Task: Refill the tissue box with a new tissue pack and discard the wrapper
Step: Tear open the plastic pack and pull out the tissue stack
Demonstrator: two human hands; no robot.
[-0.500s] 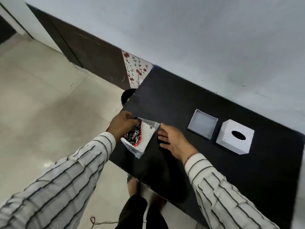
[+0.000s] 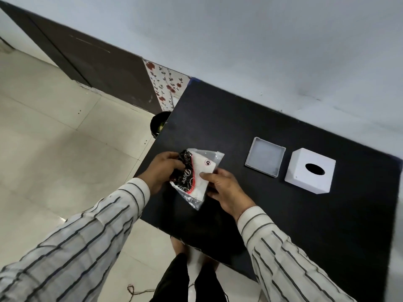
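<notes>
So from the left: striped sleeves come in from the bottom of the frame, and the left hand (image 2: 162, 171) is clamped on the black-printed end of the clear plastic tissue pack with white tissues inside (image 2: 196, 177), over the near-left corner of the black table (image 2: 283, 225). Half a second ago the right hand (image 2: 226, 192) was flat and open just beside the pack, not touching; now it's closed in on it, thumb on top of the white part, fingers curled under the right edge. The pack looks lifted and tilted between both hands. To the right, mid-frame, the shallow grey square lid (image 2: 265, 156) lies open side up, and just beside it sits the white cube tissue box with an oval slot (image 2: 309, 171), both unmoved. A dark round bin (image 2: 159, 123) peeks out past the table's left edge.
</notes>
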